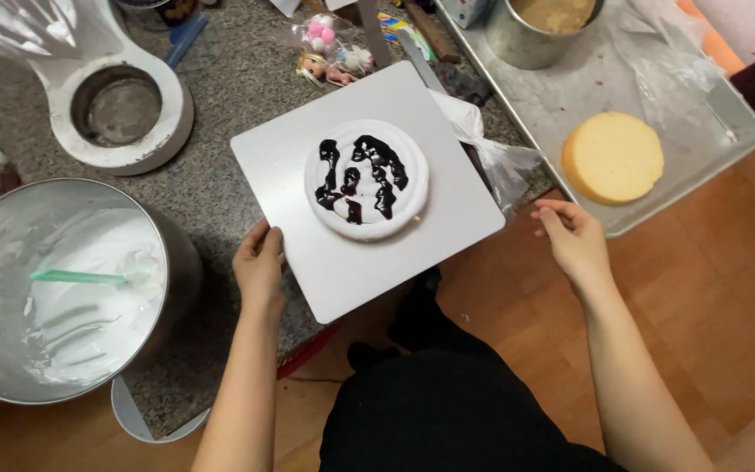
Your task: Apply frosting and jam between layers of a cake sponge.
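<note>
The square board [356, 253] is plain white, and the round cake [366, 179] on it is white with glossy black squiggles. Right of the board, a pale yellow sponge [613, 157] on a grey tray [727, 131]. Left, a silvery bowl [10, 227], white cream, mint-green spatula [76, 277]. Speckled grey counter [220, 79].

Both forearms are bare and sleeveless, above black clothing over the lap.

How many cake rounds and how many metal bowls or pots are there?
Cake rounds: 2, the frosted cake on the white board and the plain yellow cake on the tray
Metal bowls or pots: 2, the big cream bowl and the metal pot
Total: 4
</note>
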